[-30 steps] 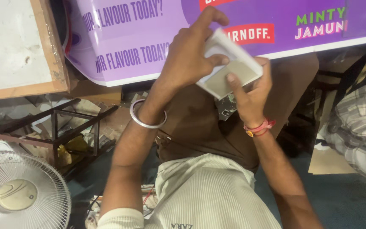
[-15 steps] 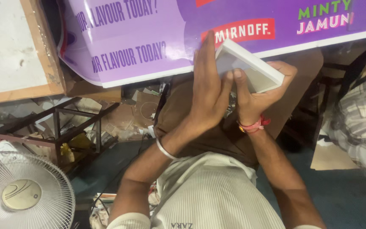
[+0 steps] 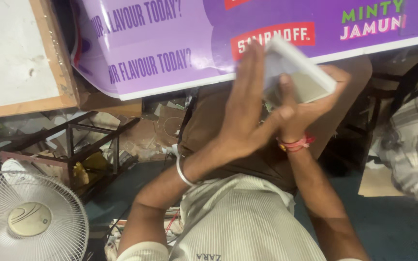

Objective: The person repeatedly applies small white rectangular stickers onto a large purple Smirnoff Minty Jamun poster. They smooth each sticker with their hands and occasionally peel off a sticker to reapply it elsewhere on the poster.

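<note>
While the right hand [image 3: 310,108] grips a white box [image 3: 298,72], the left hand [image 3: 247,111] lies flat against it, fingers straight. A purple banner [image 3: 170,43] hangs behind

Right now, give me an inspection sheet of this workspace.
Surface: teal floor, partly littered.
Job's things: white flat box, tilted, held up in front of the purple banner.
Clutter: scraps and debris around dark metal frame.
Grip: right hand holds the box from beneath; left hand flat against its side, blurred.
Cables: thin wires by the floor near the left elbow.
Surroundings: white fan, wooden-edged board, plaid cloth.
</note>
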